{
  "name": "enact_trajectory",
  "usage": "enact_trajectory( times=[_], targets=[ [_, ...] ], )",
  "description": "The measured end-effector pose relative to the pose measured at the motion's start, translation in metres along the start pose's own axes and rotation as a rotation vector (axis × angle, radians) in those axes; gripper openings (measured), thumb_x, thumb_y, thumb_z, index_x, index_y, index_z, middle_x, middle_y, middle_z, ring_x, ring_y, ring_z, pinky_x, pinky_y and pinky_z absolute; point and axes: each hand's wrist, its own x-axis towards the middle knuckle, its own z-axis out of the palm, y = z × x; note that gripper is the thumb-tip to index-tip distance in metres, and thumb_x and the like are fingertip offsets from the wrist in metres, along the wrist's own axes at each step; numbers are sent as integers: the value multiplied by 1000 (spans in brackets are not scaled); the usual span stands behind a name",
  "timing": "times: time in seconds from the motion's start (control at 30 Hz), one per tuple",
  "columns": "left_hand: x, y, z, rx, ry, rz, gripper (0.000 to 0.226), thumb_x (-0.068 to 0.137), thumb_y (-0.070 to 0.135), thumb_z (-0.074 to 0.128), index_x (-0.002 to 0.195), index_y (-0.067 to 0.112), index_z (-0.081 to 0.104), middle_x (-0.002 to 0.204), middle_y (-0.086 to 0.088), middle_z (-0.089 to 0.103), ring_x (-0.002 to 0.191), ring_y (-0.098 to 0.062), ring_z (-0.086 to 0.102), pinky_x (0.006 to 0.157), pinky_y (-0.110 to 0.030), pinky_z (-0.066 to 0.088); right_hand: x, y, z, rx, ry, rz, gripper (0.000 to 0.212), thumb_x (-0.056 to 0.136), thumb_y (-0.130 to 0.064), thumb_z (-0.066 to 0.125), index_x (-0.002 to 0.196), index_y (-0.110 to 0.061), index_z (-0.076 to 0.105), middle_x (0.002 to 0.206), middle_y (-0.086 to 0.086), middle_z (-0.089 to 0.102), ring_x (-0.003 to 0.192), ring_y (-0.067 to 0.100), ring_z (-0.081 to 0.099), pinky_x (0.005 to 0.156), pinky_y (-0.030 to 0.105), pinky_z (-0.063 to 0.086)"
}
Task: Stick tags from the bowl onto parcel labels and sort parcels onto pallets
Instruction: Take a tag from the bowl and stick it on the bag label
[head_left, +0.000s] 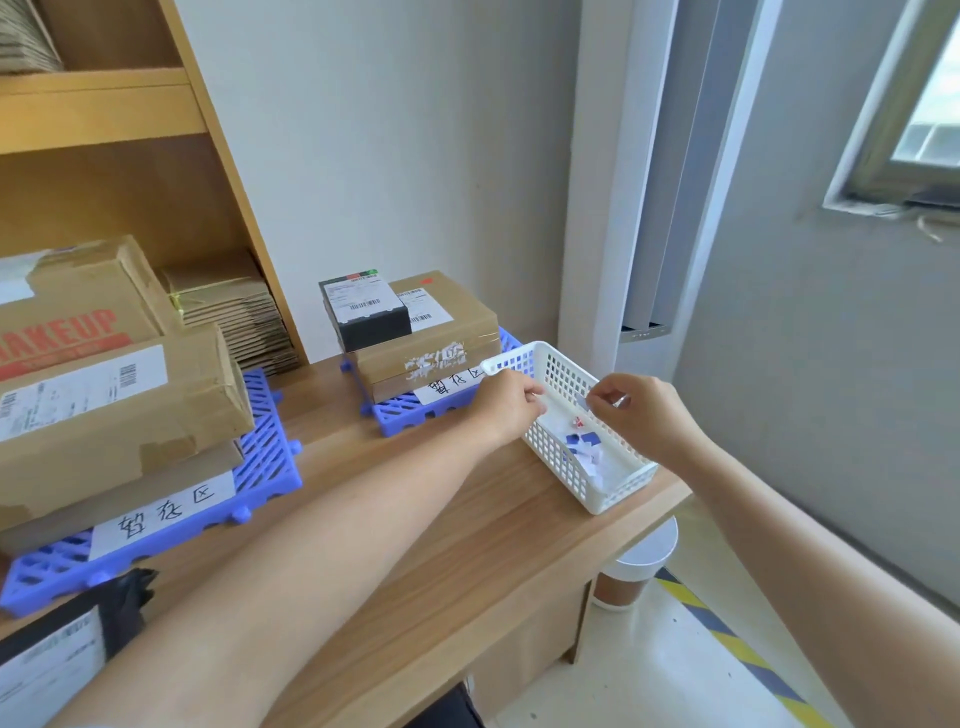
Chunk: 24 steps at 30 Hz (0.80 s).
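One table of pale wood fills the middle, with one shelf standing against the wall on its left side. A bundle of flat cartons lies in the shelf's lower bay.

Two purple pallets sit on the table, well apart. The left pallet bears three brown parcels: a flat one at the bottom, a long one on top of it, and a "MAKEUP" one behind. The right pallet bears three more: two brown boxes stacked, the upper on the lower, and a small black box on top. Each pallet has a white handwritten strip on its near edge. A seventh, a black parcel with a white label, lies at the near left corner.

One white basket stands at the table's right edge, just beside the right pallet. Its long axis runs from far to near and slants right toward the person.

Both bare forearms reach forward to the basket. The left hand is over the left wall, knuckles up, fingers curled; whether they hold anything cannot be told. The right hand is above the right wall, thumb and forefinger pinching one small pale tag over the basket.

Loose tags, blue, white and red, lie on the basket floor, too jumbled to count.

One lidded cup stands on the floor below the table's right corner.
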Motion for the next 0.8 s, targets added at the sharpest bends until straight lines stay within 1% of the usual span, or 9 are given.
enact_trajectory(
  times=[0.07,0.17,0.23,0.3,0.33,0.4,0.53,0.7,0.8],
  targets=[
    [-4,-3,-3,-34,21,5,26,90,14,68,116,14,72,101,-3,74,93,-14,66,77,-19,45,-1,-4,2,-3,-3,-5,9,92,-28,70,83,-26,70,79,-14,68,69,-2,58,61,14,40],
    [-15,-9,-16,-93,75,11,15,89,14,69,101,15,77,94,3,74,85,-7,63,66,-9,41,-4,-19,12,17,-23,-36,10,91,-29,70,81,-27,70,72,-18,69,67,1,62,66,21,45],
    [-28,-15,-28,-148,84,-4,13,90,19,67,87,15,79,83,7,72,78,-8,62,69,-19,44,-7,-35,22,24,-45,-84,10,92,-30,69,82,-27,71,71,-18,71,67,-3,62,67,21,47],
    [-45,-24,-46,-242,88,-71,25,94,28,62,80,15,78,78,-1,73,66,-11,58,66,-28,48,-9,-56,38,32,-44,-155,10,92,-28,69,82,-27,71,74,-15,71,69,-3,62,66,19,46],
    [-52,-26,-53,-307,75,-116,29,96,32,59,82,14,76,83,-7,75,65,-13,57,63,-29,49,-10,-64,45,38,-31,-184,10,91,-27,69,82,-28,71,75,-14,71,70,0,62,67,20,46],
    [-73,-36,-74,-402,48,-228,33,99,38,53,88,15,73,94,-8,77,67,-16,58,58,-26,41,-13,-86,65,65,-3,-247,7,91,-27,69,85,-26,72,76,-12,71,70,5,63,69,26,50],
    [-119,-65,-122,-545,81,-402,32,95,48,57,89,20,70,82,3,76,63,-15,57,68,-31,39,-26,-137,105,78,42,-440,3,89,-18,71,90,-19,74,75,-9,70,67,11,60,69,34,52],
    [-178,-101,-171,-623,155,-450,23,95,39,60,82,23,70,74,8,72,60,-10,57,63,-27,36,-46,-196,148,97,84,-686,7,88,-15,74,94,-20,73,75,-9,65,61,7,47,60,33,48],
    [-211,-124,-190,-656,242,-457,11,94,29,64,88,21,69,72,7,71,58,-11,57,60,-25,35,-59,-226,171,106,73,-788,6,89,-15,74,93,-18,72,77,-10,65,60,11,51,56,33,50]
  ],
)
